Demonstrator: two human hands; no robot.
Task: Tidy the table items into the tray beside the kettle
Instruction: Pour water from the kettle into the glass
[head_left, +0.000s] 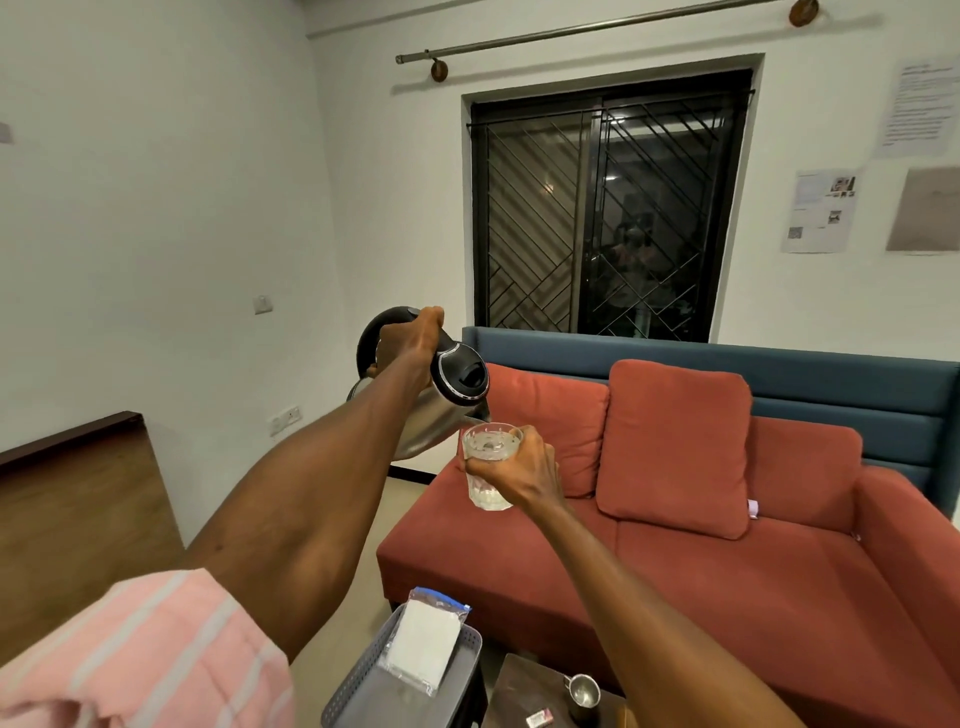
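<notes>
Kettle (431, 410) was tipped at frame centre, spout just over the glass (491, 462), w/ the left hand (405, 343) wrapped round its black handle. Right hand (519, 467) was curled round the glass just below the spout, both held in the air above the sofa (675, 545). Judgement: pour slow, keep spout close to rim, stop short of full, then level the kettle before lowering.

Kettle body was brushed steel, rounded, lid black plastic w/ a chrome ring. Glass was clear, cut-pattern, holding liquid. Tray (358, 675), grey slotted plastic, sat bottom centre w/ a clear zip bag (426, 644) in it. Small steel cup (584, 693) stood on the dark table (519, 686) bottom centre-right, beside the tray.
</notes>
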